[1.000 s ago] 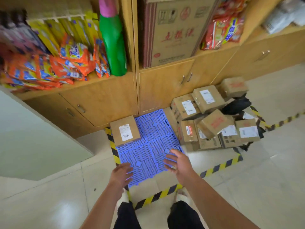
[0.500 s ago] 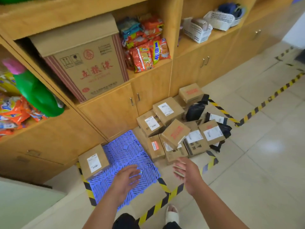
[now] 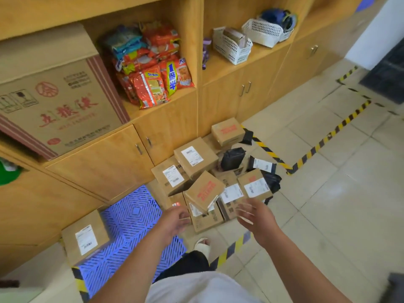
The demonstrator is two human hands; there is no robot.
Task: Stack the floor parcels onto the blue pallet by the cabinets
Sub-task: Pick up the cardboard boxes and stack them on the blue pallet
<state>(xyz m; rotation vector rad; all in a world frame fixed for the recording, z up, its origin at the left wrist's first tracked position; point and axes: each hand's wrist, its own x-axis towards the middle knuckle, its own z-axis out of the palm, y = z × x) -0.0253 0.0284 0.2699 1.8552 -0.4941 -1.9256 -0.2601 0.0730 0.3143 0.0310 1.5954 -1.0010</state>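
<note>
A blue lattice pallet [image 3: 133, 217] lies on the floor against the cabinets, and one brown parcel [image 3: 85, 239] with a white label sits on its left corner. To its right is a heap of several cardboard parcels [image 3: 196, 159] and black mailer bags [image 3: 232, 158]. A tilted box with red print [image 3: 205, 191] tops the near side of the heap. My left hand [image 3: 175, 219] and my right hand [image 3: 254, 216] reach out, empty, fingers spread, on either side of that box's near end, just short of it.
Wooden cabinets [image 3: 105, 162] with doors stand behind the pallet and heap. Shelves above hold a large carton [image 3: 54, 106], snack packs [image 3: 153, 79] and white baskets [image 3: 231, 45]. Yellow-black tape [image 3: 317, 147] marks the tiled floor. My sandalled foot [image 3: 202, 244] stands by the pallet.
The view has swung right from the pallet to the parcel heap. Both hands moved from over the pallet toward the red-printed box, staying empty.
</note>
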